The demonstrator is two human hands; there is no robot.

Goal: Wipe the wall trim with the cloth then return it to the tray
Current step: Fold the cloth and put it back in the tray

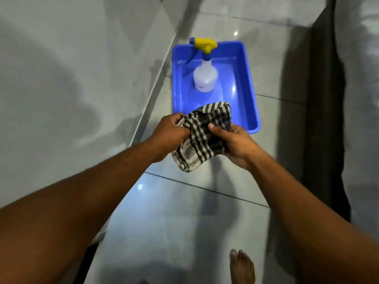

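Head view showed left hand (170,134) and right hand (235,143) both gripping the black-and-white checked cloth (202,138) between them, above the blue plastic tray's (251,99) near edge

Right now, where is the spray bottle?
In the head view, the spray bottle stands upright in the far part of the blue tray on the floor, beyond the checked cloth held in both hands.

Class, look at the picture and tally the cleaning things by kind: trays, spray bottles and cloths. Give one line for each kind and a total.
Trays: 1, the blue tray on the floor.
Spray bottles: 1, the spray bottle standing in the tray.
Cloths: 1, the checked cloth held by the left hand and right hand.
Total: 3
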